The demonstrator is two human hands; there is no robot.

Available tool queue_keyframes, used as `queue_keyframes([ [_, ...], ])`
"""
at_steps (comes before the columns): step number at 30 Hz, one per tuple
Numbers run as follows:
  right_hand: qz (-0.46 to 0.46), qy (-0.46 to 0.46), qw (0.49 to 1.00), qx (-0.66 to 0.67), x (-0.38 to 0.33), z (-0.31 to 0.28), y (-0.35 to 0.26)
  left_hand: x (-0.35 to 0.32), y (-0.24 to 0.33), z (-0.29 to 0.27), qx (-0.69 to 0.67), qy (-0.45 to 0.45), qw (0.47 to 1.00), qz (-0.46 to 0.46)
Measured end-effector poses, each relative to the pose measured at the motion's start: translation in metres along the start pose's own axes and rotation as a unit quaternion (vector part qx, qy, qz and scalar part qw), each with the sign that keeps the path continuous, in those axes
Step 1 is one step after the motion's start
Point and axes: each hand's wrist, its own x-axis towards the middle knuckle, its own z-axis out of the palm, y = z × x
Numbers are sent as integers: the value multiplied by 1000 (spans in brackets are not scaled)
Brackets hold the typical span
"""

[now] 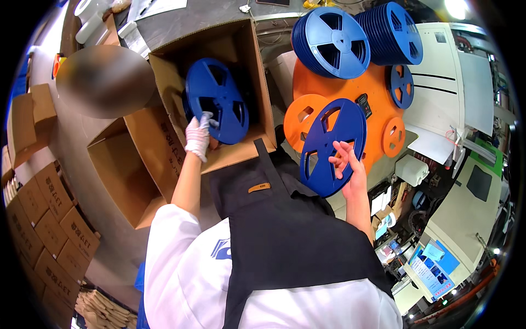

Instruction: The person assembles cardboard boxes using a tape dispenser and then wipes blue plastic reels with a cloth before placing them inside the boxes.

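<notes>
Inside an upright cardboard box [266, 93], a blue plastic reel [223, 98] with large cut-outs leans tilted. My left hand [198, 137], in a white glove, grips its lower left part, with the fingers at a cut-out; the fingertips are slightly blurred. On the right, my bare right hand [347, 159] holds a second blue reel [329, 137] near its right edge, fingers bent over its face. That reel is tilted in front of an orange reel [298, 112]. How the right thumb grips is hidden.
Two stacks of blue reels, a near stack [337, 35] and a far stack [402, 33], stand on an orange surface [345, 88]. A smaller blue reel [402, 88] and a small orange reel [393, 136] lie there too. Left are an open carton [118, 164] and stacked cartons [46, 225].
</notes>
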Motion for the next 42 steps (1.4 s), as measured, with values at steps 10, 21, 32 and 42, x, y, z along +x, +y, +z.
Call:
queue_keyframes([
  [10, -4, 115, 984, -133, -19, -3, 7, 48, -65, 88, 297, -69, 930, -204],
  [21, -138, -198, 960, 138, -16, -21, -35, -16, 6, 6, -352, -94, 928, -76],
  [32, 11, -319, 895, 312, -18, 30, -11, -138, 145, 164, 310, -178, 721, 593],
  [42, 16, -319, 904, 283, -35, 45, -14, -114, 107, 139, 268, -207, 876, 345],
])
